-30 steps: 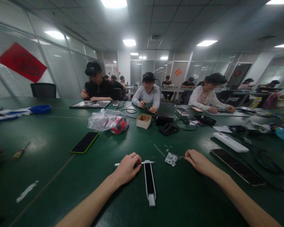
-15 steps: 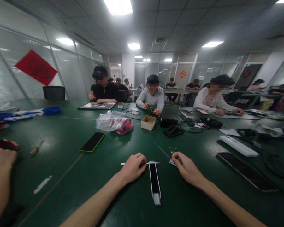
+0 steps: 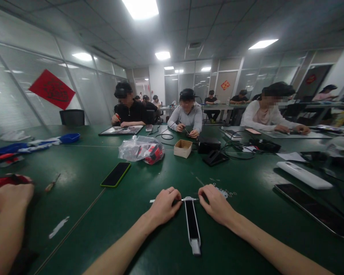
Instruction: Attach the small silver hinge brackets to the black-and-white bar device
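Observation:
A long narrow black piece in a white frame (image 3: 192, 221) lies on the green table in front of me, a pale tab at its near end. A thin whitish rod (image 3: 189, 199) crosses its far end. My left hand (image 3: 164, 206) rests on the table with thumb and fingers closed on the rod's left side; a white strip sticks out beyond that hand. At the rod's right end, the fingertips of my right hand (image 3: 216, 204) are pinched together, and what they grip is too small to make out. Small rings and a clear bag (image 3: 224, 193) lie just beyond this hand.
A green-edged phone (image 3: 115, 175), a screwdriver (image 3: 52, 183) and a bagged red item (image 3: 145, 149) lie leftward. A small box (image 3: 182, 149) stands ahead. To the right are a dark phone (image 3: 312, 208) and a white device (image 3: 304, 175). Another person's hand (image 3: 13, 198) is at far left.
My right hand has moved left, from beside the small parts to the rod's right end. My left hand stays at the rod. The view has shifted slightly.

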Demonstrator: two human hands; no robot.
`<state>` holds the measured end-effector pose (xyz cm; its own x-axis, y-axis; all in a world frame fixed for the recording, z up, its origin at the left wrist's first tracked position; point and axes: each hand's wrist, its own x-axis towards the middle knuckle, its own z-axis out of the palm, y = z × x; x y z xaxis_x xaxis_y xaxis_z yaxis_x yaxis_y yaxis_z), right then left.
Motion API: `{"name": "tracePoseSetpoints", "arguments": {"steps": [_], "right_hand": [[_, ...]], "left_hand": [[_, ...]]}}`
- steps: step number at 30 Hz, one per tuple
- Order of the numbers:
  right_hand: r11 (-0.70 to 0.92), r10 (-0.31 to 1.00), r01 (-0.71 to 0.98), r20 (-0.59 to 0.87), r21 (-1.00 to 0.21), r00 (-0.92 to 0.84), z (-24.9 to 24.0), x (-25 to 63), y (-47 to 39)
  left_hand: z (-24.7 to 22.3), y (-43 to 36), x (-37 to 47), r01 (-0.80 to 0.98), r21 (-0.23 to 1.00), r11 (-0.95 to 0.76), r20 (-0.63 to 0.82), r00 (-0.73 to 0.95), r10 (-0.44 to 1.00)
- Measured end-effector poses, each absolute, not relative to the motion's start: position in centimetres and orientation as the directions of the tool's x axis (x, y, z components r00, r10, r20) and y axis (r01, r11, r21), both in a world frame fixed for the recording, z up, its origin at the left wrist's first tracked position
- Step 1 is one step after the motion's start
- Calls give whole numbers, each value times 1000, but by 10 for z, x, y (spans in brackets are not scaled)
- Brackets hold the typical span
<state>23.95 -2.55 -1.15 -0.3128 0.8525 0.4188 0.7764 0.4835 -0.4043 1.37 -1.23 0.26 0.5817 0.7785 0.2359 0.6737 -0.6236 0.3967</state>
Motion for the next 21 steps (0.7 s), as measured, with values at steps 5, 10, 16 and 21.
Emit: {"name": "tracePoseSetpoints", "arguments": {"steps": [5,10,16,21], "right_hand": [[428,867,834,419,-347,-270,-12,240,-27],[433,870,816,414,-382,-268,-13,241,-26],[432,864,813,438,-391,-249,-9,242,-29],[481,842,771,465,-417,-273,-11,242,-29]], "left_hand": [[2,-12,14,689,393,-609,230,568,791],[5,-14,16,684,392,-615,233,573,786],[6,-14,18,678,396,-619,244,573,783],[4,-14,17,671,387,-632,270,573,774]]}}
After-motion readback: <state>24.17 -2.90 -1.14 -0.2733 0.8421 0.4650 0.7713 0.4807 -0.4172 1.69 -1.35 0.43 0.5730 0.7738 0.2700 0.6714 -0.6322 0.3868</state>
